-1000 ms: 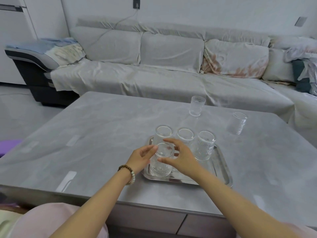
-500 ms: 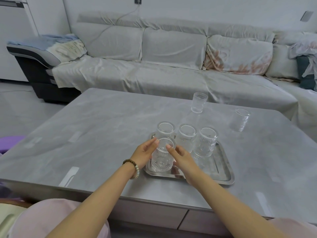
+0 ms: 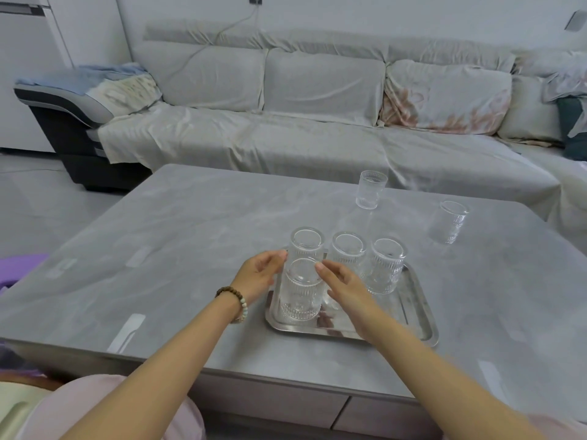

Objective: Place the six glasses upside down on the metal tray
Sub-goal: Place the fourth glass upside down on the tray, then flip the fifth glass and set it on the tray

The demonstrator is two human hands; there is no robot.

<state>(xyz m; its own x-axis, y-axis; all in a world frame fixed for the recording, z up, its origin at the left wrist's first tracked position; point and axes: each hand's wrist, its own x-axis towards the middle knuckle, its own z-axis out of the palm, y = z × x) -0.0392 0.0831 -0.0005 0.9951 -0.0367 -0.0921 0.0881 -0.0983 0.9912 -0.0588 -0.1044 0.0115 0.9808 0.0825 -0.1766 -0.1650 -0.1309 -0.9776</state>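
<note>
The fourth ribbed clear glass (image 3: 300, 292) stands upside down at the near left corner of the shiny rectangular metal tray (image 3: 419, 315), in front of a back row of three more inverted ribbed glasses (image 3: 347, 254). My left hand (image 3: 259, 274) is beside its left wall, fingers loosely curved and apparently not gripping. My right hand (image 3: 344, 285) is open on its right side, fingertips near the upturned base, holding nothing. I judge this placement finished; I'm letting go.

Two remain on the grey marbled worktop (image 3: 158, 249): an upright ribbed tumbler (image 3: 370, 189) near the far edge and another clear glass (image 3: 448, 222) to its right, well apart from the tray. Next I must reach across, take one, turn it over and set it beside the fourth.

A second ago my right hand lay over this glass's top, both hands closer about it; they have since loosened and drawn slightly apart, and the glass sits settled.
</note>
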